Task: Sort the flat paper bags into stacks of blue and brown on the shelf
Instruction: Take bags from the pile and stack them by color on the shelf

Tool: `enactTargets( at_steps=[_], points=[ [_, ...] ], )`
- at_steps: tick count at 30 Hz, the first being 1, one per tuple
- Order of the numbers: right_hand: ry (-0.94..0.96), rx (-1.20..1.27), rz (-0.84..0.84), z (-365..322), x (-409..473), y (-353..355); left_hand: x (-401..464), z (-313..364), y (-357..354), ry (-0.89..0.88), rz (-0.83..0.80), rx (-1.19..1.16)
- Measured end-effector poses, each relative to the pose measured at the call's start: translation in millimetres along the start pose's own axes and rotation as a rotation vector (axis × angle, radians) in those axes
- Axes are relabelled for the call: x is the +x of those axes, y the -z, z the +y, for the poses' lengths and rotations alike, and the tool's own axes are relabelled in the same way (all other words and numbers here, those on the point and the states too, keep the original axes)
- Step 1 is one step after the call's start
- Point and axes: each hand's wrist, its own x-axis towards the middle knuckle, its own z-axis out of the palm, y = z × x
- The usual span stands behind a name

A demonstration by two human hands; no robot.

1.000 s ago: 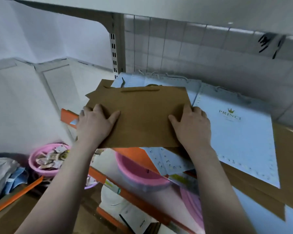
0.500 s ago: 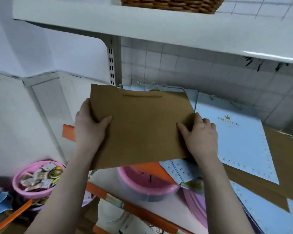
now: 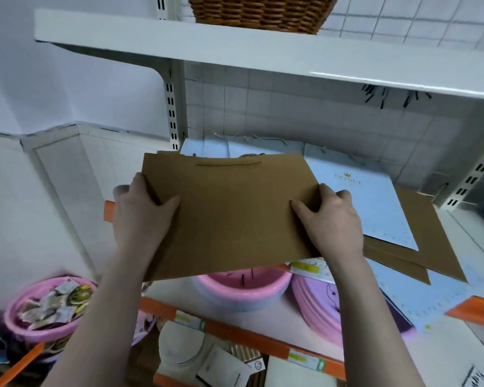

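Holding a flat brown paper bag (image 3: 235, 213) by its two side edges, the left hand (image 3: 140, 216) and the right hand (image 3: 330, 222) each have their grip clenched on it, thumbs on top and fingers underneath; the bag hangs tilted just above the front left corner of the shelf (image 3: 470, 247), its near edge out past the shelf's front edge.

To do this step well, I judge the bag should travel level and be laid squarely onto the brown pile, edges lined up, rather than dropped on blue; keeping both hands on the sides should stop it sagging, and the handle cord (image 3: 228, 164) wants to lie flat.

Counted: one brown bag held; at least one more brown edge peeks behind its far left corner; two or three brown bags (image 3: 419, 233) lie fanned toward the right end of the shelf. One pale blue bag with a gold crown (image 3: 375, 208) lies on them, several more blue bags (image 3: 235, 148) sit along the back edge, and another blue bag (image 3: 430, 300) lies at the front edge; exact totals I cannot tell.
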Motion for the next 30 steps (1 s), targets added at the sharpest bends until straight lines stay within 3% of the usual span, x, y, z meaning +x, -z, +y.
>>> enactTargets(
  at_steps=[5,16,21,30],
  points=[
    [-0.022,-0.106,0.015,15.0,-33.2,9.6,-27.4,12.0,4.5,-0.075,-0.066,0.097],
    [-0.076,-0.127,0.125,87.6,-78.4,78.8,-96.8,81.0,-0.3,-0.231,-0.156,0.067],
    [-0.147,-0.156,0.19,159.4,-97.2,131.6,-154.4,136.9,-30.2,-0.307,-0.193,0.022],
    [-0.391,-0.21,0.274,350.5,-159.9,240.6,-325.8,257.3,-121.2,-0.464,-0.38,-0.024]
  ],
)
